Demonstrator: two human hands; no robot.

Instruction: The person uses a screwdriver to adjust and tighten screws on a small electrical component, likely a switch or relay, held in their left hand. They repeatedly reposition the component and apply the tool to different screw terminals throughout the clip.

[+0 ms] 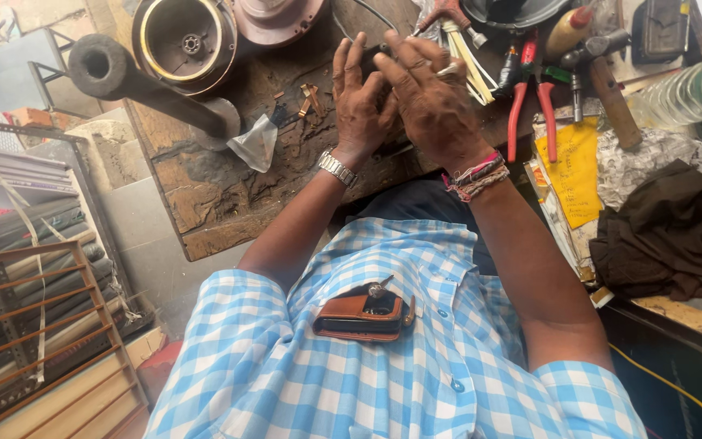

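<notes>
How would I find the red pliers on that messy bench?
Start at the dark wooden workbench, then go to the right hand with thread bands on its wrist. Just beside it lie the pliers. Only they have two long red handles, spread apart.

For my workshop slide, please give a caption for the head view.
Left hand and right hand pressed together over a worn wooden bench, red pliers beside.

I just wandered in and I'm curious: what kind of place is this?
Most likely a small repair workshop. A scarred wooden workbench is crowded with hand tools: red-handled pliers and a hammer, with round metal motor-like parts at the back. The person's left hand and right hand work together there.
</notes>
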